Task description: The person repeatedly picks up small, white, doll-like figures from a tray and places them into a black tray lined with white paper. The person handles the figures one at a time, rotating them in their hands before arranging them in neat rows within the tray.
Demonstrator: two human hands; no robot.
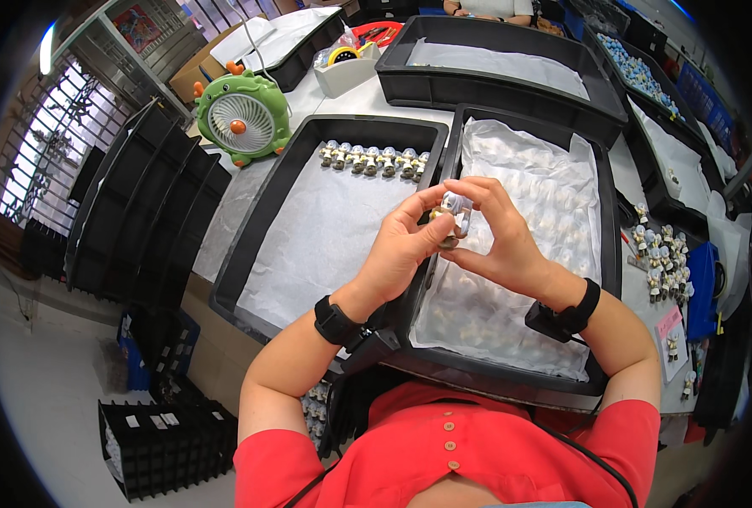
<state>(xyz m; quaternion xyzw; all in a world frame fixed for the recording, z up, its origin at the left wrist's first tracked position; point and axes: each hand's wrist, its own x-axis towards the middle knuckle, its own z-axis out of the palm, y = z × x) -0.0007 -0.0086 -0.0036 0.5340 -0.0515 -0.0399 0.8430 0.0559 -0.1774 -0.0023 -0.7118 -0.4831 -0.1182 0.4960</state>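
Observation:
Between both hands, above the place where two black trays meet, is a small figurine (455, 207) with pale lilac-white hair and a brown base. My left hand (401, 241) pinches it from the left, thumb across its front. My right hand (505, 233) curls around its other side, fingers at the top and thumb near the base. To the left, a black tray (253, 203) lined with white paper has a row of similar figurines (376, 159) along its far end. Under my right hand, another black tray (609, 254) holds figurines covered by thin white paper (520, 326).
A green animal-shaped fan (242, 117) stands at the far left of the table. Loose figurines (666, 262) cluster at the right beside a blue bin (703, 284). Another black tray (503, 89) lies behind, with a person (499, 8) beyond. Stacked crates (130, 212) stand left.

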